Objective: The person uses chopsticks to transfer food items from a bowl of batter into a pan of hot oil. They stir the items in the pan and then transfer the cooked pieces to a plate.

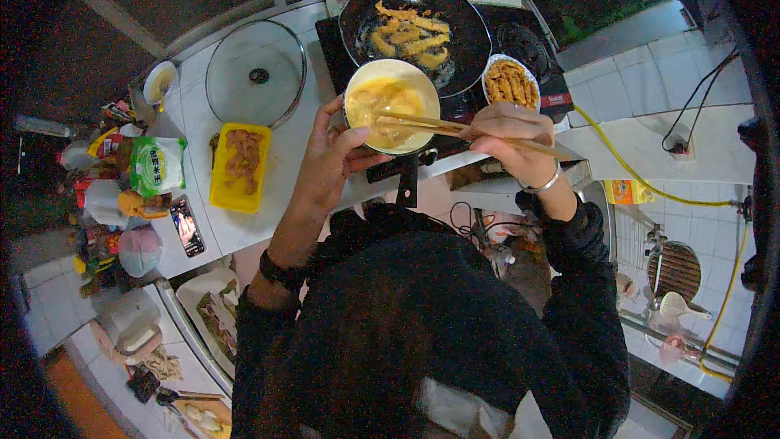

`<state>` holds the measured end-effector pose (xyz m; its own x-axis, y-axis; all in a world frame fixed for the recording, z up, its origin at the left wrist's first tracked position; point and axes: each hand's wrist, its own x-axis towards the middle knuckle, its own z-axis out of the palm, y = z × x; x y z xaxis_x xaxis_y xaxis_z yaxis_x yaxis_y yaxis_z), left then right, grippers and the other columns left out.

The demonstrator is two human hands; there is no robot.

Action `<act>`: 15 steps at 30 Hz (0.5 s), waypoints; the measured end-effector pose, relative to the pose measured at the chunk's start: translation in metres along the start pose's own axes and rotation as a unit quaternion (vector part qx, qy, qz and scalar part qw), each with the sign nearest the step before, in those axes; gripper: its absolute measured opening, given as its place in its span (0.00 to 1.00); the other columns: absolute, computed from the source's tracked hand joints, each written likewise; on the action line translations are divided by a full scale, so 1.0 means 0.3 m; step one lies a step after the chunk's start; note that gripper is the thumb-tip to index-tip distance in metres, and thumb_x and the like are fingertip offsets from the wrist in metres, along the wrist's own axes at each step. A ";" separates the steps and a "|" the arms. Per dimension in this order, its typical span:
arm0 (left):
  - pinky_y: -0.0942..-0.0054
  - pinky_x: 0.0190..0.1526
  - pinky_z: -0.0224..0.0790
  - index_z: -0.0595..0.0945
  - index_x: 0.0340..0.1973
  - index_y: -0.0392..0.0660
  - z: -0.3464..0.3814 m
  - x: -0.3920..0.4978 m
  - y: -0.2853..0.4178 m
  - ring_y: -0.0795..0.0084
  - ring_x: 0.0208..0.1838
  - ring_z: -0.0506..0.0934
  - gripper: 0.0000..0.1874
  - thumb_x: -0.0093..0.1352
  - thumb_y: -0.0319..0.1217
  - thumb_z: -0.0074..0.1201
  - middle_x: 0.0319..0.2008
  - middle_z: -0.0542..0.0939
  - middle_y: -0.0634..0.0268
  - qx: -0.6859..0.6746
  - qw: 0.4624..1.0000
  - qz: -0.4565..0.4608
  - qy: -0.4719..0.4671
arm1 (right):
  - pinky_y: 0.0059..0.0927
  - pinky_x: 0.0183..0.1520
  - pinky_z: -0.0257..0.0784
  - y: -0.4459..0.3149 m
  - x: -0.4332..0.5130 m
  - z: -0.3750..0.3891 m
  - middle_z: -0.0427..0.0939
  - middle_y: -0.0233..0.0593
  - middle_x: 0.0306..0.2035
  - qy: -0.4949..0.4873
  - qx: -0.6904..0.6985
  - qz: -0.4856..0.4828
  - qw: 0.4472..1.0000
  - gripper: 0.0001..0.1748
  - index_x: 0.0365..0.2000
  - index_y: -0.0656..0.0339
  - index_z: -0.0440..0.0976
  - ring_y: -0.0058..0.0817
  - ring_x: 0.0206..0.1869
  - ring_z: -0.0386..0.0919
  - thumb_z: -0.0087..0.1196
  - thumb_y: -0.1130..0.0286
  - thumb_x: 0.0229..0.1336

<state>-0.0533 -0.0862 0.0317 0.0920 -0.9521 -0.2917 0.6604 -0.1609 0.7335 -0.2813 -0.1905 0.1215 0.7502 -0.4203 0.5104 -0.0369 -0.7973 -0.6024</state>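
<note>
My left hand (341, 149) holds a round bowl (429, 97) of yellow batter by its left side, above the near edge of the stove. In my right hand (512, 134) is a pair of wooden chopsticks (448, 125), their tips in the batter. Just beyond the bowl, a black frying pan (469, 18) on the stove holds several golden battered strips (426, 42) in oil. A bowl of browned fried strips (512, 85) stands right of the pan, above my right hand. On the counter to the left lies a yellow tray (266, 158) with raw-looking meat pieces (242, 158).
A glass lid (244, 97) lies on the left counter. Nearby are a green and white packet (158, 164), a phone (186, 225) and several bottles and containers. A yellow hose (621, 161) runs rightwards from the stove. The pan's black handle (408, 186) points towards me.
</note>
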 end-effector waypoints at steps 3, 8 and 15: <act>0.63 0.43 0.81 0.54 0.62 0.44 -0.008 -0.006 0.005 0.57 0.48 0.78 0.33 0.65 0.28 0.52 0.50 0.70 0.49 0.000 1.000 -0.002 -0.004 | 0.27 0.28 0.72 -0.024 0.005 -0.033 0.79 0.40 0.24 0.019 0.037 0.092 0.995 0.06 0.25 0.63 0.80 0.30 0.25 0.77 0.61 0.71 0.53; 0.62 0.42 0.81 0.54 0.62 0.44 -0.007 -0.004 -0.002 0.57 0.47 0.79 0.33 0.65 0.28 0.51 0.51 0.71 0.49 -0.005 1.000 0.003 -0.007 | 0.27 0.27 0.71 -0.053 0.024 -0.064 0.79 0.38 0.24 0.022 -0.108 0.046 0.993 0.05 0.24 0.62 0.79 0.30 0.25 0.77 0.60 0.72 0.53; 0.62 0.42 0.81 0.56 0.61 0.44 -0.005 -0.018 -0.002 0.56 0.47 0.79 0.32 0.64 0.29 0.51 0.50 0.72 0.49 -0.004 0.999 -0.018 -0.028 | 0.26 0.28 0.70 -0.030 0.013 0.020 0.79 0.38 0.24 0.022 0.003 0.035 0.999 0.06 0.27 0.63 0.80 0.31 0.27 0.77 0.59 0.71 0.54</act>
<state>-0.0530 -0.0805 0.0321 0.0272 -0.9587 -0.2831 0.6679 -0.1933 0.7187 -0.2741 -0.1823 0.1252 0.7162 -0.4940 0.4929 -0.0844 -0.7625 -0.6415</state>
